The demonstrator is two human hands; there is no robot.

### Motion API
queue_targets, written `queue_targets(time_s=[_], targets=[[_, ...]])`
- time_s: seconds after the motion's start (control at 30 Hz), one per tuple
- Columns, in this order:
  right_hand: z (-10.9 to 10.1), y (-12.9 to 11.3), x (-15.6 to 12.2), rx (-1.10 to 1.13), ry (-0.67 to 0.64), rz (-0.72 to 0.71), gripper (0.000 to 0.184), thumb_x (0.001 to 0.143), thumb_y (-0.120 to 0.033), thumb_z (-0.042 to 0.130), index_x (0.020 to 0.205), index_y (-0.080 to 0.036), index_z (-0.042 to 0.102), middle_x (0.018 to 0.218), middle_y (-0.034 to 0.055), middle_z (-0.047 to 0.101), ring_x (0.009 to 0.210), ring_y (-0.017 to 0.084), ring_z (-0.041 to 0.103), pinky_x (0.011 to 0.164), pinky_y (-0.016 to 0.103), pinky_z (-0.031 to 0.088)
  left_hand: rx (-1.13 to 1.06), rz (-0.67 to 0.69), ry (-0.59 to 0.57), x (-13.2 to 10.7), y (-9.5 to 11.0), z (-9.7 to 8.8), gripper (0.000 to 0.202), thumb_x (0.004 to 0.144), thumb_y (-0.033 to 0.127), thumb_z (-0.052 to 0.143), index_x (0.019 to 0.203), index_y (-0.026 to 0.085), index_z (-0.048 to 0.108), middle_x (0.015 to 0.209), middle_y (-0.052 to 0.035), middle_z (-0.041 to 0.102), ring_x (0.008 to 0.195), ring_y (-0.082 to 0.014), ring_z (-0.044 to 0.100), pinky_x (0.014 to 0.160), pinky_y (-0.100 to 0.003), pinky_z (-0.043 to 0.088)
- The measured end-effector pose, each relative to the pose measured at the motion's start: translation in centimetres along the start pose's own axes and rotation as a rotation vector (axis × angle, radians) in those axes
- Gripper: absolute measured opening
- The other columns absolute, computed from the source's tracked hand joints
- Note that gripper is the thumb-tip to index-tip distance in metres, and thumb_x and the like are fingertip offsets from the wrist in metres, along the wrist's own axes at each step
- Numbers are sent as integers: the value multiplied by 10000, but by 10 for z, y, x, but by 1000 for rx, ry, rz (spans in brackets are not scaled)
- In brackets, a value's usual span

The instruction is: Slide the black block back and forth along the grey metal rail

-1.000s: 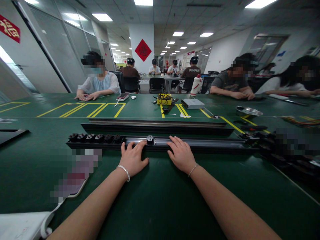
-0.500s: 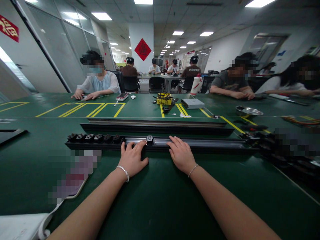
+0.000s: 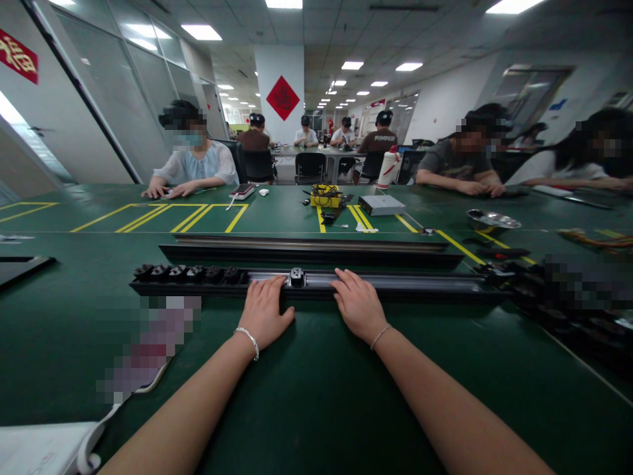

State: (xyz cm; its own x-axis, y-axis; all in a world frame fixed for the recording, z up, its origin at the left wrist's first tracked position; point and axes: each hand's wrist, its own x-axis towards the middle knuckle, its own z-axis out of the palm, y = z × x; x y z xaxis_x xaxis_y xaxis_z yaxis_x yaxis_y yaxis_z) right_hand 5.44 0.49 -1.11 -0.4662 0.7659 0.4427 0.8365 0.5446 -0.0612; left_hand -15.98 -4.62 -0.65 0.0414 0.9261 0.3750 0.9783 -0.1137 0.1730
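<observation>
A long black rail (image 3: 420,285) with a shiny channel lies across the table in front of me. In its channel, a single small black module with a pale top (image 3: 297,277) sits between my hands. Several similar black modules (image 3: 195,273) fill the rail's left end in a row. My left hand (image 3: 266,310) rests on the rail's near edge, fingers stretched out, just left of the single module. To the right of that module, my right hand (image 3: 359,303) lies with fingers extended over the rail. Neither hand grips anything.
Behind the rail lies a second long dark rail (image 3: 311,254). A pile of black parts (image 3: 539,290) is at the right. At left are a blurred phone-like object (image 3: 153,349) and a white cable (image 3: 91,439). Farther back stand a yellow block with wires (image 3: 325,196) and a metal bowl (image 3: 494,221).
The fingers of my left hand have drawn closer together and shifted slightly right along the rail. My right hand and the single module look unmoved.
</observation>
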Motion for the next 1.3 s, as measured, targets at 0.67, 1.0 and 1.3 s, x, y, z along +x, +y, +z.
queue_targets(time_s=[0.67,1.0,1.3], targets=[[-1,-1,-1,32,0,12,257,851,-239,392,1051,-243,552,1338,22,424,1227,197,348,911,371,320,40,23,25,13,9,7,481,757,357,438,1199,167,436,1219,-84,534,1104,-236,464,962,-413,285],[2,0,-2,28,29,6,258,854,-243,392,1054,-238,554,1333,36,431,1220,206,357,901,376,322,47,39,29,13,8,9,493,753,355,447,1208,165,443,1207,-95,546,1084,-241,477,948,-413,277],[5,4,2,20,21,0,256,851,-244,399,1058,-250,549,1332,26,433,1215,201,362,892,372,328,67,44,5,15,7,11,520,746,359,457,1223,155,426,1203,-93,544,1078,-245,471,944,-402,270]])
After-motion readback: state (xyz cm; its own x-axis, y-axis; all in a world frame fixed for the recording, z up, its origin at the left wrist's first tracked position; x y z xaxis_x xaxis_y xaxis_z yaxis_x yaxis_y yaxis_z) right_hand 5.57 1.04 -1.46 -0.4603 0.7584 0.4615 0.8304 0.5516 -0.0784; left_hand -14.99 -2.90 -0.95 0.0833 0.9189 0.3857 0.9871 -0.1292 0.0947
